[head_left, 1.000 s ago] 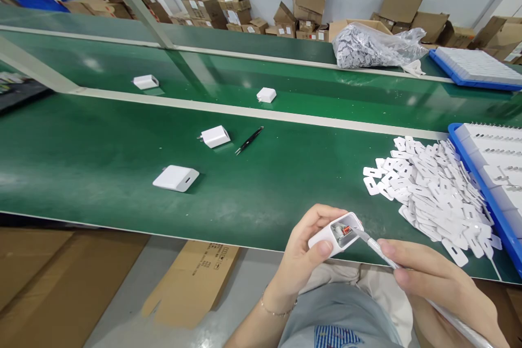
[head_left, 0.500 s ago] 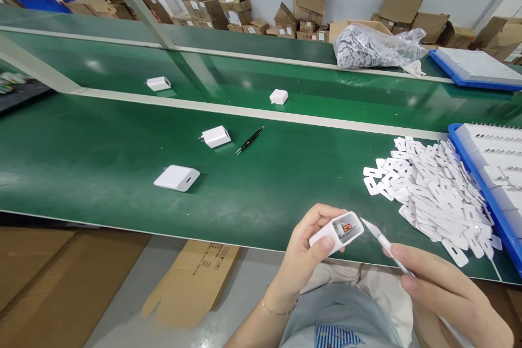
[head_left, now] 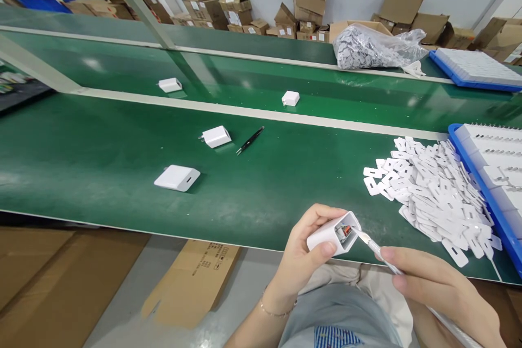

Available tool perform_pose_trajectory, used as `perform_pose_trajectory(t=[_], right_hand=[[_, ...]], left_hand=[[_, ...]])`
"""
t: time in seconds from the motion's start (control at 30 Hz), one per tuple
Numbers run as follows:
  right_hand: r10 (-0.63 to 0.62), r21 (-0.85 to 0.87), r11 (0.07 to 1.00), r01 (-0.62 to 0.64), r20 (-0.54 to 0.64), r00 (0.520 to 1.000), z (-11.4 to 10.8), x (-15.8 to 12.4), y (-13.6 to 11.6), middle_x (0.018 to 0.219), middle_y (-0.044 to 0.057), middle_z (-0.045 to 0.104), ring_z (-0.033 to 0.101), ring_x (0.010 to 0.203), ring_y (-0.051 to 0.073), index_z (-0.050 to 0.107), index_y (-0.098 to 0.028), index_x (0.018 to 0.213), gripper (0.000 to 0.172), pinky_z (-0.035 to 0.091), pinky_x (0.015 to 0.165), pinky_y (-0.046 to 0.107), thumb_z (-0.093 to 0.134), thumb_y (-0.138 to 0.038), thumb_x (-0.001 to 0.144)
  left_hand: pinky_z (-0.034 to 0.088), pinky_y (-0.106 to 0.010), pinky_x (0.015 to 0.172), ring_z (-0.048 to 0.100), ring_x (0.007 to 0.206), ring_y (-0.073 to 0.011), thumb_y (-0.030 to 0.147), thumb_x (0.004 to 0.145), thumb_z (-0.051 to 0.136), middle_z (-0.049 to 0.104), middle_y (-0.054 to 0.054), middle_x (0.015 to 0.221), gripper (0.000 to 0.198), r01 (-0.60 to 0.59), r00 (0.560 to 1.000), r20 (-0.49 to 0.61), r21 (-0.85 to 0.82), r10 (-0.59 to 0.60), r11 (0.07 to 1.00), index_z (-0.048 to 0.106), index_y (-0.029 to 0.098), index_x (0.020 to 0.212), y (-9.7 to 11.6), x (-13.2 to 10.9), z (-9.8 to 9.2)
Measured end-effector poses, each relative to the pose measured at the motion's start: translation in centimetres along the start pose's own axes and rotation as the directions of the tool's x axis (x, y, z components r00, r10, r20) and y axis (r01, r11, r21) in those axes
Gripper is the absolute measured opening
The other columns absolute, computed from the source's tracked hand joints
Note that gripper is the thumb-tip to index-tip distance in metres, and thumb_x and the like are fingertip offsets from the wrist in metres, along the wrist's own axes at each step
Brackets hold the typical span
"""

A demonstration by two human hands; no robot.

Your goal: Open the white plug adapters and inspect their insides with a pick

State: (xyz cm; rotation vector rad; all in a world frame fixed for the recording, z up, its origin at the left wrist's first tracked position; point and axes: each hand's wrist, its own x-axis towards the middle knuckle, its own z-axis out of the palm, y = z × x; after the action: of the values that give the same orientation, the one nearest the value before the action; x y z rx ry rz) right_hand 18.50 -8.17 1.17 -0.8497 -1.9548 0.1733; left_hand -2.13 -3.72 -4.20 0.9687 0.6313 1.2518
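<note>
Over the near edge of the bench, my left hand pinches the white case, its open end probably turned so the knife, held like a pencil in my right hand, can reach the rim.

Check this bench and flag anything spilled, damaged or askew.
White plates lie in a loose heap beside the blue tray: untidy, perhaps deliberate. The charger in the left hand has an open end, exposing inner parts. No clear damage shows.
</note>
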Motion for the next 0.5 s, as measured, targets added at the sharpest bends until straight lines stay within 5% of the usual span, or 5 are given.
perform_pose_trajectory(t=[0.23,0.5], right_hand=[[0.170,0.016,0.985,-0.170,-0.093,0.981,0.8,-0.3,-1.3,0.115,0.003,0.080,0.079,0.098,0.021,0.077,-0.028,0.106,0.030,0.068,0.080,0.028,0.068,-0.004,0.090],[0.088,-0.054,0.995,-0.088,-0.002,0.996,0.3,-0.8,-1.0,0.123,0.005,0.077,0.075,0.111,0.022,0.076,-0.023,0.115,0.037,0.066,0.090,0.029,0.063,0.000,0.090]], left_hand=[[0.054,-0.031,0.077,0.071,0.086,-0.0229,0.061,0.076,0.081,0.078,-0.011,0.100,0.054,0.032,0.999,-0.008,0.012,-0.032,0.999,0.072,0.018,0.108,0.7,0.0,0.4],[0.050,-0.026,0.062,0.065,0.071,-0.0177,0.065,0.076,0.078,0.078,-0.010,0.096,0.055,0.065,0.998,-0.007,-0.006,-0.065,0.998,0.071,0.018,0.105,0.4,0.0,0.4]])
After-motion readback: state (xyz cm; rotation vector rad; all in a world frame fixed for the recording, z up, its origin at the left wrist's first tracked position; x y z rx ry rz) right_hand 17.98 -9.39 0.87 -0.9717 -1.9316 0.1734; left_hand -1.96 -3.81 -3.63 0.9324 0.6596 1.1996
